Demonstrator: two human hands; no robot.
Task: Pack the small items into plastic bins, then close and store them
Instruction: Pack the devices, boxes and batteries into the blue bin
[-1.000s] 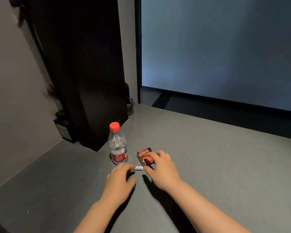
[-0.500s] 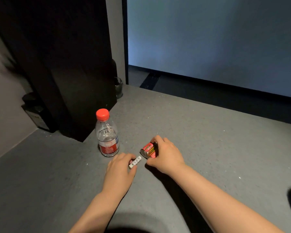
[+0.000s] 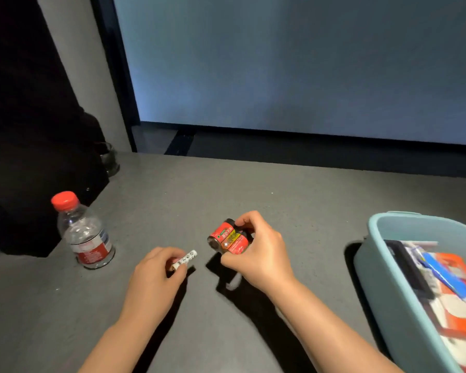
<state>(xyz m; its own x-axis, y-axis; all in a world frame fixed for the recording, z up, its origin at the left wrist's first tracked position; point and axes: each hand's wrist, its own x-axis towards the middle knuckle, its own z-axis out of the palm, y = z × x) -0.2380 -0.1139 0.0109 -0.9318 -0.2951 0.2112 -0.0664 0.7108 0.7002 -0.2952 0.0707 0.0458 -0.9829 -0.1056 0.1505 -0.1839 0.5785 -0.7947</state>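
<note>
My right hand grips a pack of two fat red-and-black batteries, lifted off the grey surface. My left hand pinches a small white battery that sticks out between thumb and fingers. At the right edge stands a light blue plastic bin with its top open; several flat packs in orange, blue, white and black lie inside it. The two hands are close together in the middle, left of the bin.
A clear water bottle with a red cap and red label stands upright at the left. Behind it rises a tall black object, with a dark glass cup beside it. The grey surface ends at a dark gap before the pale wall.
Both hands have lifted their batteries off the surface and moved apart. The view has swung right, so the blue bin now shows.
</note>
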